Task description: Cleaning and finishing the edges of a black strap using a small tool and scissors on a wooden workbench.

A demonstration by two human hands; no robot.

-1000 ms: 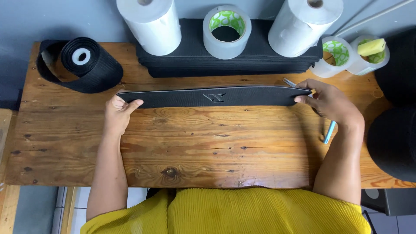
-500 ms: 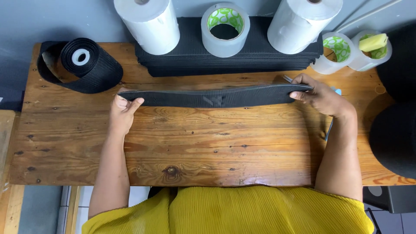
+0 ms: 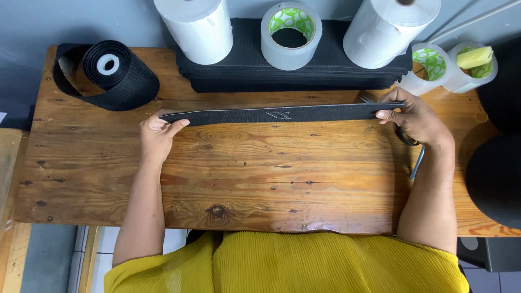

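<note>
A knotty wooden table [image 3: 271,179] fills the view, set against a grey wall, with pale floor tiles showing below its near left corner. The person at its near edge wears a yellow pleated top [image 3: 287,266].

A long black elastic strip [image 3: 282,114] is stretched flat across the far half of the table, running left to right and marked near its middle with a small pale chalk sign. The left hand [image 3: 158,133] pinches the strip's left end, thumb on top and fingers curled beneath it. The right hand [image 3: 415,116] is closed on the strip's right end, fingers wrapped over the edge. Under that right hand lie scissors [image 3: 408,142] on the table, their dark handle loop and a light blue part showing beside the wrist; whether the hand touches them cannot be told.

Beyond the strip, along the far edge, sits a stack of black strips [image 3: 296,76]. On it stand two white paper rolls, one to the left [image 3: 196,27] and one to the right [image 3: 388,30], with a roll of clear tape [image 3: 290,35] between them. To the far right are two more tape rolls [image 3: 429,68], the further one holding a yellow sponge [image 3: 473,57]. At the far left corner lies a roll of black elastic band [image 3: 114,73], partly unwound in a loop. Dark rounded shapes [image 3: 496,179] sit at the right edge.
</note>
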